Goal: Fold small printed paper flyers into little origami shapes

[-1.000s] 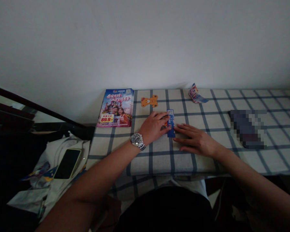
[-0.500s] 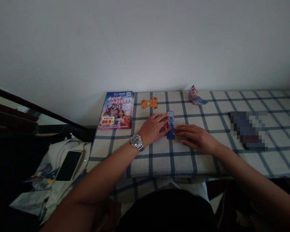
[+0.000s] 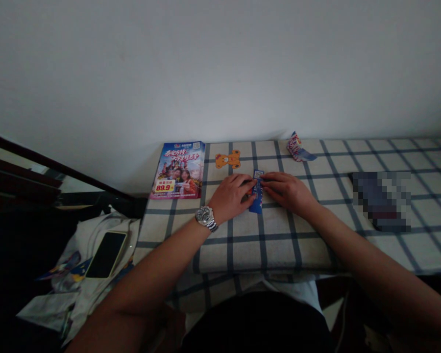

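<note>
A narrow folded flyer [image 3: 256,205], blue with a QR code at its far end, lies on the checked tablecloth [image 3: 238,255] between my two hands. From the left, my left hand [image 3: 232,196] grips it, fingers together along its left edge. Its wrist carries a metal watch [image 3: 205,216]. My right hand [image 3: 287,191] pinches the flyer's upper right edge, with its fingertips close to those of the left. Part of the flyer is hidden under the fingers.
Left of the hands lies a stack of colourful flyers [image 3: 178,171], with an orange bear figure [image 3: 228,159] beside it. A crumpled flyer [image 3: 299,148] rests near the wall. A blurred dark object [image 3: 380,201] lies at right. Lower left, a phone [image 3: 106,255] sits on white bags.
My right hand has moved left and slightly away from me, and its fingers have closed on the flyer's edge. The flyer has tilted slightly. My left hand has stayed nearly in place.
</note>
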The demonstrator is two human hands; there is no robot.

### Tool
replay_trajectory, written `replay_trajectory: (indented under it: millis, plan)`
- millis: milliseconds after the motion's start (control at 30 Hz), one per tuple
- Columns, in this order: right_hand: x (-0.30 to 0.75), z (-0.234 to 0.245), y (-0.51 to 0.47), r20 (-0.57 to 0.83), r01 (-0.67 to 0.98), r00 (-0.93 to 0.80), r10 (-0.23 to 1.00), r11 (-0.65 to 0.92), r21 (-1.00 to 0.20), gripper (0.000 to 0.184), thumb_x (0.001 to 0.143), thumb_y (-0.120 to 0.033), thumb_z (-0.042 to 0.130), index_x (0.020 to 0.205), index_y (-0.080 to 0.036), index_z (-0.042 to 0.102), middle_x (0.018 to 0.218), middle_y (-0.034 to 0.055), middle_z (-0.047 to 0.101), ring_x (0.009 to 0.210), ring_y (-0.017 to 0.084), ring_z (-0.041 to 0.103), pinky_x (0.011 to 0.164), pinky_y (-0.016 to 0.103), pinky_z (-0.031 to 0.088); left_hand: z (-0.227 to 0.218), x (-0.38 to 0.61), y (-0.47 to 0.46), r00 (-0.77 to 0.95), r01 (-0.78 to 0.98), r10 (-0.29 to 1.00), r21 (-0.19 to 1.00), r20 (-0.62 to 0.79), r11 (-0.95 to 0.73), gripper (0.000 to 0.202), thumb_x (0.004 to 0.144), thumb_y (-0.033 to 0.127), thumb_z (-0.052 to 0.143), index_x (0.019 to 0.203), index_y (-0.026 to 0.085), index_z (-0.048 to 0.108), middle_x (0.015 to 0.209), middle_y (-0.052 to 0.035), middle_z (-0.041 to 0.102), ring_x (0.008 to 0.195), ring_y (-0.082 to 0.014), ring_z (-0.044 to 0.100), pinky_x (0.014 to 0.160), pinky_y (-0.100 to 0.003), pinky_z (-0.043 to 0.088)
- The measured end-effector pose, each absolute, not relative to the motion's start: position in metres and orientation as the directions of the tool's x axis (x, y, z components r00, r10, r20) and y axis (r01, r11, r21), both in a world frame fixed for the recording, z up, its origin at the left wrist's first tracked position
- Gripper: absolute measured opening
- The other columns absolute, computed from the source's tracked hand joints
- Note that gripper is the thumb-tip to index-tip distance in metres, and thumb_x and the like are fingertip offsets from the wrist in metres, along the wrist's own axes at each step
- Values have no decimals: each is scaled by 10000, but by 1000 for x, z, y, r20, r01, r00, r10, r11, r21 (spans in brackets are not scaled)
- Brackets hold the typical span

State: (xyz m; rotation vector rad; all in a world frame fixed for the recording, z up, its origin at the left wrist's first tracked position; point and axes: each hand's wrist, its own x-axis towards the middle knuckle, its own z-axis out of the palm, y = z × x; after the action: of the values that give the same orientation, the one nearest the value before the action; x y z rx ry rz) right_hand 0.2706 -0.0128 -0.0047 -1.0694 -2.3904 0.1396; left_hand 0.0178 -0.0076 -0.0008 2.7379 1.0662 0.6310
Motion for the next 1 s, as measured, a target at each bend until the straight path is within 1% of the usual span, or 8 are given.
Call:
replay_trajectory:
  millis: [167,333,400,500,633,800,933,1000]
  plan:
    - [270,-9,-16,432,676,-539,723,677,-290,254,1017,-267,619,1204,-230,787,1338,125,729,1225,299,703,1047,499,599,3,17,-10,691,600,631,207,354,-773,311,1040,307,583,1323,220,681,1340,-101,638,1228,-260,590,1077,-457,510]
    - [270,-9,-18,429,680,-522,738,663,-313,274,1027,-254,593,1228,-200,771,1358,139,717,1235,301,694,1054,505,592,4,16,-11,818,476,492,130,298,-870,314,1024,203,580,1307,261,702,1347,-76,639,1248,-251,585,1085,-435,520]
    - [269,-8,-17,438,674,-504,745,656,-341,275,1037,-246,571,1224,-207,768,1330,125,735,1218,289,703,1052,495,593,4,16,-12,831,465,483,132,274,-875,340,1017,193,578,1325,268,702,1345,-71,643,1216,-252,597,1062,-429,536]
    - [269,-9,-15,447,653,-490,749,655,-380,272,1044,-230,550,1209,-218,766,1308,103,750,1213,275,706,1058,482,587,5,16,-14,821,486,509,153,259,-861,350,1024,229,566,1343,275,704,1358,-68,639,1146,-252,615,1010,-427,559]
    - [268,-9,-9,456,649,-469,757,645,-404,269,1046,-202,529,1181,-210,761,1259,93,768,1176,270,708,1045,485,580,6,16,-14,818,484,516,179,255,-856,363,1037,246,538,1360,277,701,1384,-81,629,1151,-253,614,1003,-444,563]
    - [266,-9,1,476,699,-427,769,615,-365,272,1052,-198,506,1115,-178,770,1202,111,777,1115,276,706,1019,475,576,6,16,-13,821,478,516,200,245,-855,371,1044,250,525,1372,273,696,1390,-81,630,1176,-255,609,1023,-444,552]
    - [263,-8,9,458,761,-423,782,580,-289,292,1045,-193,497,1148,-172,769,1283,130,740,1124,302,680,1006,496,571,4,16,-13,821,479,516,196,246,-856,376,1044,255,524,1381,274,690,1394,-71,628,1166,-260,601,1004,-447,555]
    - [262,-7,11,453,782,-421,786,567,-257,303,1044,-190,490,1159,-177,771,1286,131,736,1108,308,676,995,506,572,4,16,-13,818,483,518,193,248,-854,375,1044,262,524,1380,274,690,1389,-63,631,1145,-260,602,991,-447,558]
